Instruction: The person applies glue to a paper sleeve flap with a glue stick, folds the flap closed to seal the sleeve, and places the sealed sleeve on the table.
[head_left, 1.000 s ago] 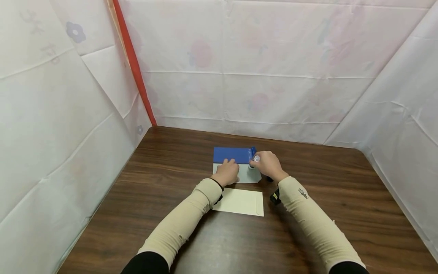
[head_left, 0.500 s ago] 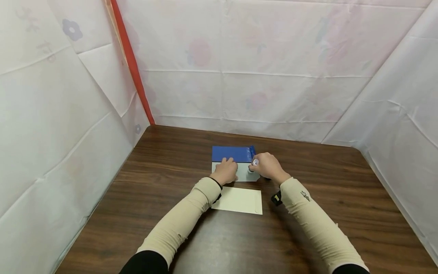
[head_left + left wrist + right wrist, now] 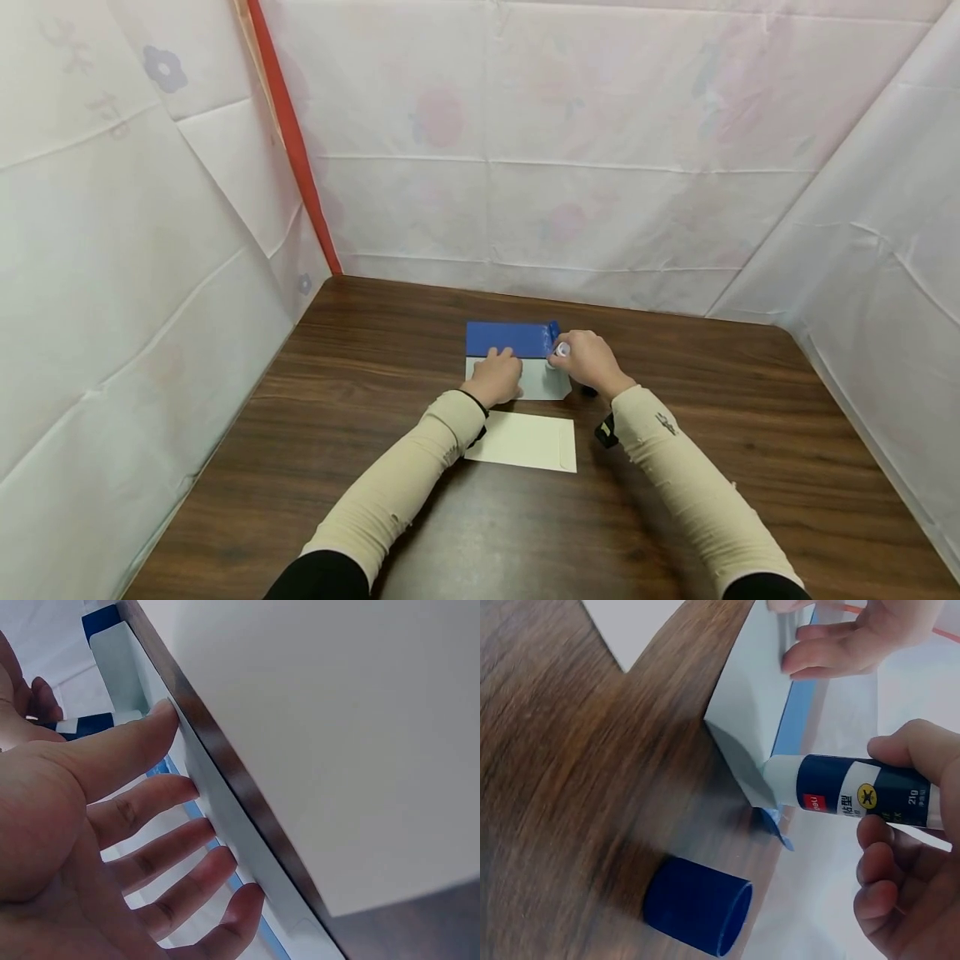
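Observation:
A paper piece (image 3: 506, 339), blue on its far half and pale grey on its near half, lies flat on the table. My left hand (image 3: 497, 377) rests on the pale half; in the left wrist view its slightly bent fingertips (image 3: 244, 896) touch the paper and hold nothing. With thumb and fingers my right hand (image 3: 588, 360) grips a dark blue and white glue stick (image 3: 840, 791). Its uncapped tip meets the paper's right end, beside a crumpled blue strip (image 3: 554, 331). The glue stick's blue cap (image 3: 694, 904) lies on the table near the right hand.
A cream envelope (image 3: 525, 442) lies on the brown wooden table (image 3: 480, 525), nearer to me than the blue and grey paper. White sheeting (image 3: 600, 217) hangs along the table's back and sides. A red strip (image 3: 296, 150) runs down the back left corner.
My right hand drew the glue stick slightly toward me along the paper's right end, then pushed it back away. My left hand stays on the paper.

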Action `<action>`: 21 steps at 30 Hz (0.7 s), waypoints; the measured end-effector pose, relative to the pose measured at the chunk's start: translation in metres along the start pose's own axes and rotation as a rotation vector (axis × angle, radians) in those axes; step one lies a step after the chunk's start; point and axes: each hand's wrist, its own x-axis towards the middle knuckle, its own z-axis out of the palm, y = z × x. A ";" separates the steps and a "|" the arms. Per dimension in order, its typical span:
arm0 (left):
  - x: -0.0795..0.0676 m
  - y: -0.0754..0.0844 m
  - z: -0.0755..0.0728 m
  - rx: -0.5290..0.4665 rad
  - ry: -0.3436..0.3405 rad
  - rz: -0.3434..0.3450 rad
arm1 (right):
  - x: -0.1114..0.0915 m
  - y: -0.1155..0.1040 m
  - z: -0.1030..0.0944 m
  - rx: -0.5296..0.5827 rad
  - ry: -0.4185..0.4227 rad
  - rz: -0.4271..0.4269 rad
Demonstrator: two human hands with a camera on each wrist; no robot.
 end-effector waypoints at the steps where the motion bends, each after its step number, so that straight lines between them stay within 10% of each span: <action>1: 0.000 0.000 0.000 0.001 -0.003 -0.001 | 0.000 0.000 0.000 0.002 -0.001 0.004; 21: 0.002 -0.002 -0.001 -0.022 0.002 -0.012 | -0.011 0.000 -0.003 0.038 -0.053 -0.032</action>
